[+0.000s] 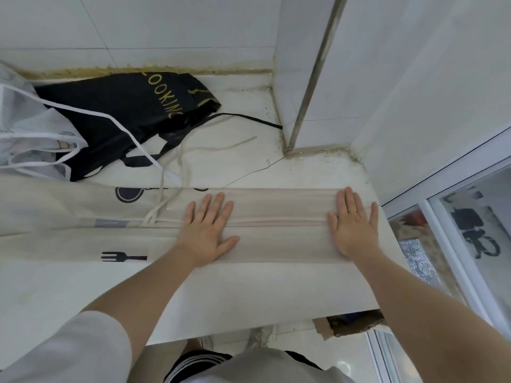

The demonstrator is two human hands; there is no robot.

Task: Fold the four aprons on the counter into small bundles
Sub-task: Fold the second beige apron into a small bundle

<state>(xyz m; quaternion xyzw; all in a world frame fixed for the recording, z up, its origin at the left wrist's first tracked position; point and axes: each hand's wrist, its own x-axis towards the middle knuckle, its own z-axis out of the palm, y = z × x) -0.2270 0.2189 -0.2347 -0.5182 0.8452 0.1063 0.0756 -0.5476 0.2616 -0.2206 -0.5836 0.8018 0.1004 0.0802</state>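
Both hands, left hand (206,230) and right hand (352,225), press straight, released fingers (218,201) flat on a folded beige apron (279,217) lying across the white worktop (249,294).

Bare table (243,161) is seen at the frame's centre, crossed only by loose straps (182,158). The upper left is taken up by a black apron (124,106) and a white apron (25,128). The right is closed off by a tiled pillar (304,64) and wall (428,92).

Matt beige cloth apron (276,225) lies on a smooth white counter (249,294); the black apron (124,106) looks slightly glossy.
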